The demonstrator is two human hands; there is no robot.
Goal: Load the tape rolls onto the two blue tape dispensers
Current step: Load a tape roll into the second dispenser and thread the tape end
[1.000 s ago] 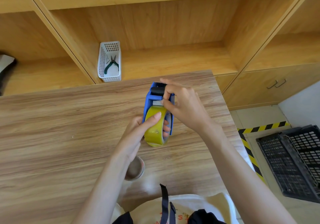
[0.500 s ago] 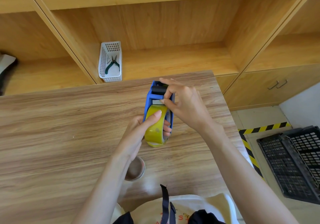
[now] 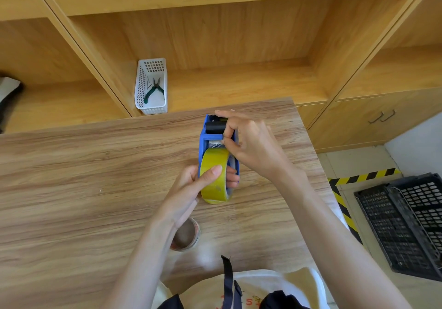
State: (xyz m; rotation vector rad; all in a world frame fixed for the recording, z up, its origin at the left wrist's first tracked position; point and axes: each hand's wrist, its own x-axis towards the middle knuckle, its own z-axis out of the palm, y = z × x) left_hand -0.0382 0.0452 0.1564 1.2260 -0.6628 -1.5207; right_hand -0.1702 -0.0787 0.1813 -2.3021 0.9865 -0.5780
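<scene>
A blue tape dispenser [image 3: 206, 139] stands on the wooden table [image 3: 71, 177] with a yellow tape roll [image 3: 213, 163] mounted in it. My left hand [image 3: 191, 189] grips the dispenser from the near side, thumb pressed on the roll. My right hand [image 3: 248, 141] pinches the tape's free end just in front of the black roller [image 3: 214, 127] at the dispenser's far end. A second, nearly used-up tape roll [image 3: 187, 233] lies flat on the table under my left wrist. Only one dispenser is in view.
A white perforated basket [image 3: 143, 93] holding green-handled pliers [image 3: 153, 91] sits on the shelf behind the table. Black plastic crates [image 3: 404, 222] lie on the floor at right, beside yellow-black hazard tape [image 3: 344, 203]. The table's right edge runs close to my right forearm.
My right fingers have shifted slightly toward the dispenser's far end near the roller. My left hand keeps the same grip and the dispenser has barely moved.
</scene>
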